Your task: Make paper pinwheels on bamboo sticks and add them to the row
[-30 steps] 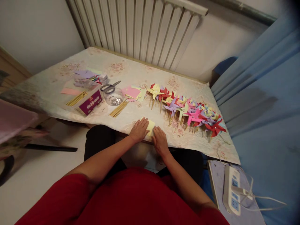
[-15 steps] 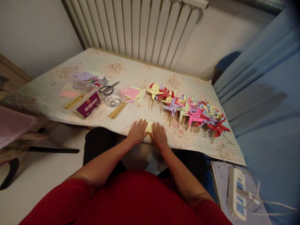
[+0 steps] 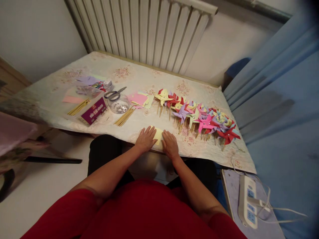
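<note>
A small yellow paper (image 3: 158, 134) lies near the front edge of the table (image 3: 74, 123). My left hand (image 3: 146, 139) presses flat on its left side and my right hand (image 3: 170, 144) presses on its right side, fingers spread. A row of finished paper pinwheels (image 3: 199, 118) on wooden sticks lies just beyond my right hand. Most of the yellow paper is hidden under my hands.
Loose wooden sticks (image 3: 124, 116), a clear bowl of shiny pins (image 3: 121, 105), scissors (image 3: 114, 94), coloured paper squares (image 3: 141, 99) and a purple box (image 3: 94, 110) sit at the left. A radiator (image 3: 142, 30) stands behind. A power strip (image 3: 247, 200) lies at lower right.
Both hands stay pressed on the yellow paper, shifting slightly over it. The view has moved a little.
</note>
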Available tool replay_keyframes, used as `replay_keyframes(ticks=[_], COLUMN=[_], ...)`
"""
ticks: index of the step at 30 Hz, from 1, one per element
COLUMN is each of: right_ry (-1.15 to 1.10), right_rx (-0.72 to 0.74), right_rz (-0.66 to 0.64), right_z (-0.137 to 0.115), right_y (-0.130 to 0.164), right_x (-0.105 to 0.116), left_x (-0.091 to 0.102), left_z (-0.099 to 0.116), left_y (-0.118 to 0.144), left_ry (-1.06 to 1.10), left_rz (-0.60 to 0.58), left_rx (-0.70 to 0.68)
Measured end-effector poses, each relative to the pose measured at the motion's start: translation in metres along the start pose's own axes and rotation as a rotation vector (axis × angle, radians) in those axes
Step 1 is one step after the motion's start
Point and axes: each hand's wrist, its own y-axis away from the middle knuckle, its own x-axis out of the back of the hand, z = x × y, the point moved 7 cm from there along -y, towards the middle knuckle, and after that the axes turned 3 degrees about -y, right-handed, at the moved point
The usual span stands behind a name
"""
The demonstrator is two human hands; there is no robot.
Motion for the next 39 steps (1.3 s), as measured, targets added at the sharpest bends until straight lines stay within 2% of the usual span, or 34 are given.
replay_keyframes(ticks=[5,15,39], right_ry=[0.050,0.079,0.046], right_rx=[0.079,0.083,0.088], right_rz=[-0.067,-0.082,-0.033], right_z=[-0.011,-0.012,-0.012], right_y=[0.005,0.005,0.016], right_x=[-0.003,-0.006,-0.005], left_x=[0.001,0.001,0.004], left_z=[0.000,-0.005,-0.045], left_y=[0.000,0.005,0.045], left_ry=[0.016,0.005,0.000], left_rz=[-0.003,-0.004,0.026], left_rx=[0.007,-0.015,-0.006])
